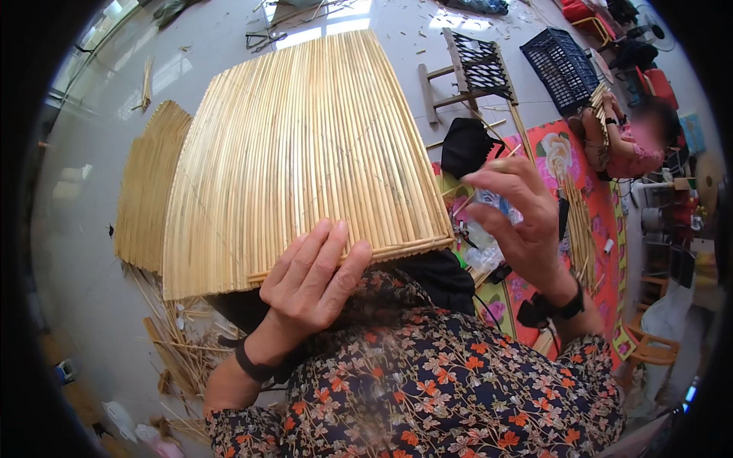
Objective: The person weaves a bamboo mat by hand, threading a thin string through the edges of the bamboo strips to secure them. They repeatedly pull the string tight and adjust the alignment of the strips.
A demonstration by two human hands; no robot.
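A large panel of pale straw stalks [298,145], laid side by side, leans across my lap. A thin stalk [412,247] lies crosswise along its near edge. My left hand [309,282] rests flat on that edge with its fingers stretched over the stalks, pressing on the crosswise one. Beyond the panel's right corner, my right hand [523,217] is raised with bent fingers, thumb and forefinger apart. Any thread or other fine thing at its fingertips is too small to make out.
A second straw panel [153,191] stands at the left, above scattered stalks [179,343]. On the right are a black bag [467,149], a red flowered mat [603,252], a wooden stool [477,69] and a dark plastic crate [561,72]. Another person [634,145] sits at the far right.
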